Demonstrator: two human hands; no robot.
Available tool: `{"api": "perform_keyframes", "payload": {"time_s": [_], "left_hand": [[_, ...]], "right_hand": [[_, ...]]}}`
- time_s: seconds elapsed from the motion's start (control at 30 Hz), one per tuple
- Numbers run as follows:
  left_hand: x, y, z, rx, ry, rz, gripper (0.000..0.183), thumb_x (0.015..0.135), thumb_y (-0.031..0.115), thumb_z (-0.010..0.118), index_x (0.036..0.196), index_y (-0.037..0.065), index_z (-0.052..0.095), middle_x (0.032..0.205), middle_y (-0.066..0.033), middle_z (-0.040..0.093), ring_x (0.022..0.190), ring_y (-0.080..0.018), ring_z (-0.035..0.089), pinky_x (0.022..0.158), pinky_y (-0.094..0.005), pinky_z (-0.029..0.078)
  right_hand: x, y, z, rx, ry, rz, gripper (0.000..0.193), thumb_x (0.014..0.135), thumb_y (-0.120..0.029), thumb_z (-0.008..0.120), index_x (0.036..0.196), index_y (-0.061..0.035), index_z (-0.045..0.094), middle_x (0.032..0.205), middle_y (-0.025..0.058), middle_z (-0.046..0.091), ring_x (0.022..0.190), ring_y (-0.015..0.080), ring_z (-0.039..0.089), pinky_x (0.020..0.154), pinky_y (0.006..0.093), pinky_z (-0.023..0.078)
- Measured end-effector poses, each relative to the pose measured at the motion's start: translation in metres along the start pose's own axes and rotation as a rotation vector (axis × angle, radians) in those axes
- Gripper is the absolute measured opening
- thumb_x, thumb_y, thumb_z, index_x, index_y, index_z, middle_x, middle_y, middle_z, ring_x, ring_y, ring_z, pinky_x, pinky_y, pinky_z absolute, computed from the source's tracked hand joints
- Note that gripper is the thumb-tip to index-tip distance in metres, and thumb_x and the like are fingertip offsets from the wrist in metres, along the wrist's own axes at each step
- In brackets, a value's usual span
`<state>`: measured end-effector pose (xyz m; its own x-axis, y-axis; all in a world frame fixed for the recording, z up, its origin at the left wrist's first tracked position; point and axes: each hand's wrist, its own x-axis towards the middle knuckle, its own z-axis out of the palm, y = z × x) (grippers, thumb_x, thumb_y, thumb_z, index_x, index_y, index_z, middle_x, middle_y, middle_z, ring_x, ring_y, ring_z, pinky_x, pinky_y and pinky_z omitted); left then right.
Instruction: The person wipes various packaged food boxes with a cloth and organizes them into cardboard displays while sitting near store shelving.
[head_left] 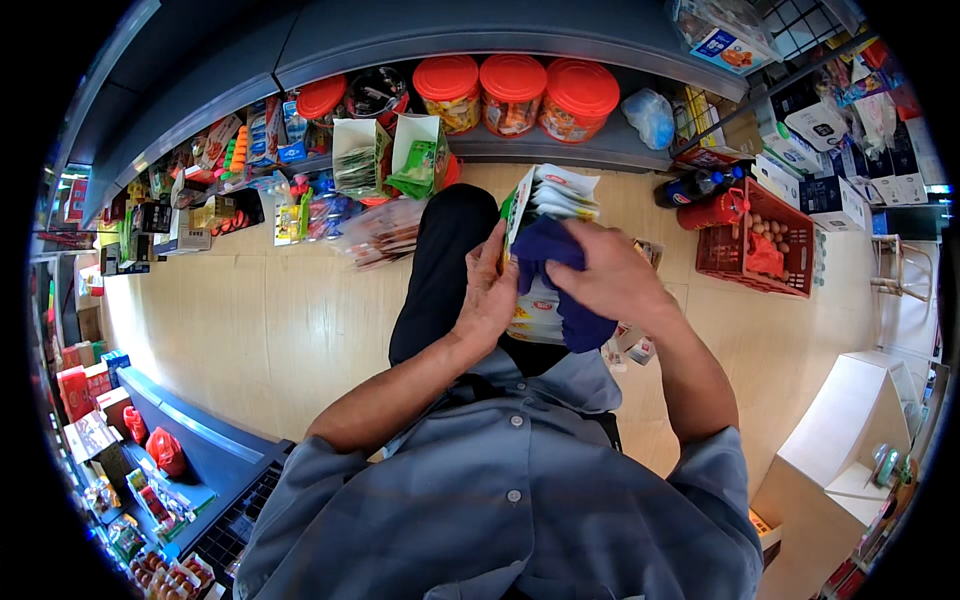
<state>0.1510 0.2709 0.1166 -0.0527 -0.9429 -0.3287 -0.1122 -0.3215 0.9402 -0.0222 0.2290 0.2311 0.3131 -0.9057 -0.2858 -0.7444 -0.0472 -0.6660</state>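
Note:
My left hand [486, 300] grips the side of an open display box [517, 207] with a green and white wall, held above my knees. Several white packets [566, 190] stick out at its far end, and more show nearer my shirt. In my right hand [615, 272] is a bunched purple cloth [582, 318], pressed against the box and draped over its middle. Its fingertips are partly hidden in the folds. Beyond my left knee stand two open cartons, one with packed sachets [357, 168], the other with green packets [424, 168].
Red-lidded tubs [512, 95] line the low shelf [620, 140] ahead. Loose flat packets [385, 232] lie on the floor at left. To the right stand a red crate [755, 270] with eggs and dark bottles [690, 186]. A white cabinet [835, 420] is at the lower right.

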Motion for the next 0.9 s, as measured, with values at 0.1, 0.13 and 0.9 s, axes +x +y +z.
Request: {"api": "perform_keyframes", "payload": {"time_s": [0.1, 0.13, 0.9], "left_hand": [[0.007, 0.023, -0.006, -0.306, -0.045, -0.241, 0.058, 0.100, 0.039, 0.052, 0.149, 0.015, 0.036, 0.134, -0.0134, 0.038, 0.124, -0.0228, 0.043, 0.103, -0.0327, 0.038], [0.006, 0.030, -0.009, -0.444, -0.065, -0.320, 0.058, 0.100, 0.041, 0.052, 0.149, 0.015, 0.036, 0.135, -0.0124, 0.040, 0.124, -0.0217, 0.044, 0.103, -0.0324, 0.038], [0.008, 0.038, -0.016, -0.196, -0.088, -0.312, 0.084, 0.089, 0.067, 0.053, 0.146, 0.009, 0.031, 0.129, -0.0185, 0.048, 0.129, -0.0272, 0.040, 0.105, -0.0406, 0.036]], "right_hand": [[-0.012, 0.017, -0.016, 0.669, 0.172, 0.040, 0.036, 0.085, -0.019, 0.069, 0.114, 0.0002, 0.063, 0.099, 0.0106, 0.070, 0.086, 0.0211, 0.066, 0.079, 0.0326, 0.052], [-0.016, 0.021, -0.018, 0.838, 0.281, 0.072, 0.035, 0.086, -0.019, 0.070, 0.115, 0.0002, 0.063, 0.099, 0.0076, 0.070, 0.086, 0.0173, 0.066, 0.078, 0.0307, 0.052], [-0.028, 0.035, 0.069, 0.443, 0.588, -0.077, 0.038, 0.079, -0.016, 0.077, 0.112, -0.0024, 0.064, 0.106, 0.0140, 0.068, 0.094, 0.0279, 0.066, 0.085, 0.0358, 0.051]]}}
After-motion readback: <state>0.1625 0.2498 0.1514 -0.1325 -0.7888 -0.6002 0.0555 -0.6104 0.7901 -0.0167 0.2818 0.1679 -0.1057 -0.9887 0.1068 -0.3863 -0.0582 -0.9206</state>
